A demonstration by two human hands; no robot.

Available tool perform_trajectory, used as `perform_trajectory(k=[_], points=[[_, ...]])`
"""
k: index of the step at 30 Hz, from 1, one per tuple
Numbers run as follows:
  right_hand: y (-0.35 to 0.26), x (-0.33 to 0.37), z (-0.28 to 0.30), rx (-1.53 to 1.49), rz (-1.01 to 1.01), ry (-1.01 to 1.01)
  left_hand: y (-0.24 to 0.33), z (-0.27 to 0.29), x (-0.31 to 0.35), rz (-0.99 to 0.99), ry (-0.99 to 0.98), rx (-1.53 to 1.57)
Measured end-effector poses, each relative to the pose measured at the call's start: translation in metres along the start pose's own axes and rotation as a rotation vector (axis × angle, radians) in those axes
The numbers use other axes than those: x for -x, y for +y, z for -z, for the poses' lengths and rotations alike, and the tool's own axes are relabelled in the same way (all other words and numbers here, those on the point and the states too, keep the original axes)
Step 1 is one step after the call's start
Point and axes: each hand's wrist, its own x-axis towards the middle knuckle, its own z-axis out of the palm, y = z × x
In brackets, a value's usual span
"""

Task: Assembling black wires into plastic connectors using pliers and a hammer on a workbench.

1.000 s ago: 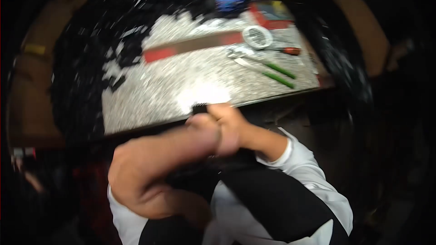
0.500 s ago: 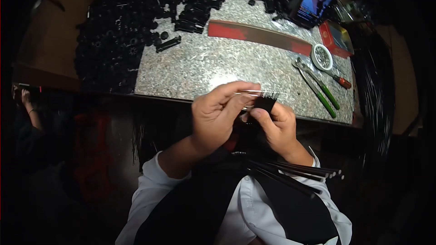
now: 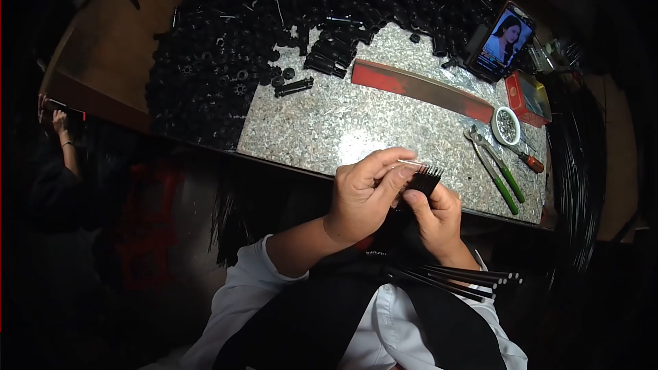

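Note:
Just past the near edge of the stone-topped table, both my hands work at a black bundle of thin strips (image 3: 425, 179) with a row of narrow tips along its top. My right hand (image 3: 441, 220) grips the bundle from below, its thumb pressed on the near face. From the left, my left hand (image 3: 364, 199) pinches a thin silvery wire (image 3: 410, 162) between thumb and fingers, beside the row of tips. The wire's far end cannot be made out among the tips. Several black rods (image 3: 466, 279) with pale ends lie across my lap below.
A heap of black plastic parts (image 3: 226, 48) covers the table's far left. Beyond my hands lie a red-brown bar (image 3: 418, 90), green-handled pliers (image 3: 499, 175), a white cup of small metal pieces (image 3: 506, 125), a screwdriver (image 3: 531, 162), a red box (image 3: 526, 98) and a propped phone (image 3: 504, 42). Another person's hand (image 3: 60, 122) is far left.
My view has shifted, so the table and my hands sit lower and farther right. Less of the wire shows now; earlier it stretched across the row of tips.

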Motion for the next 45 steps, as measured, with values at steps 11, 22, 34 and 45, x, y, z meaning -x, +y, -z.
perform_trajectory(k=[11,22,34,45], points=[[-0.003,0.000,0.000,-0.075,-0.093,-0.038,0.002,0.110,-0.118,-0.411,0.270,-0.927],[0.000,0.002,0.002,-0.161,-0.190,-0.097,-0.020,0.202,-0.197,-0.223,0.253,-1.571],[-0.005,-0.001,0.004,-0.062,-0.103,-0.099,-0.010,0.167,-0.184,-0.107,0.262,-0.862],[-0.001,0.008,0.016,-0.074,-0.060,-0.025,-0.005,0.045,-0.103,0.013,0.001,0.116]])
